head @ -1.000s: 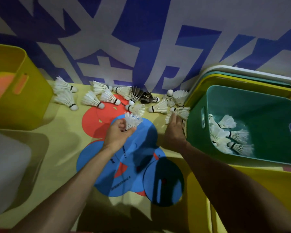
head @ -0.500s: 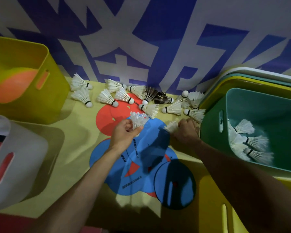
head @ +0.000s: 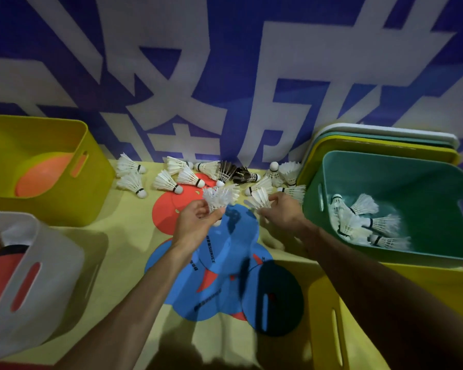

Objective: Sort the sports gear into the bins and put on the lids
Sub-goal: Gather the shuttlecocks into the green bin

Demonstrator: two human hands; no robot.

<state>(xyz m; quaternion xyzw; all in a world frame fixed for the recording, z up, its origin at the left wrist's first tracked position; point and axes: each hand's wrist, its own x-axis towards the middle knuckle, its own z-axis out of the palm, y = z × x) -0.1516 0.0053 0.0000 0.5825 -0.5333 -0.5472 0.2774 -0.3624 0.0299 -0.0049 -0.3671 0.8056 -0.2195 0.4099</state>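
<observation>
In the head view, our right grip (head: 284,212) has come up off the desk (head: 129,236). A second ago it lay flat among the loose shuttlecocks (head: 169,182) near the green bin (head: 312,217). Now its fingers pinch one white shuttlecock (head: 258,200), raised just beside the bunch of shuttlecocks (head: 217,198) that our left grip (head: 195,225) holds as before. We judge that a handful is being gathered for the green bin, where several already lie. Many more remain along the desk's back edge, and the lids (head: 385,140) stand stacked behind the bin, so much sorting is left.
</observation>
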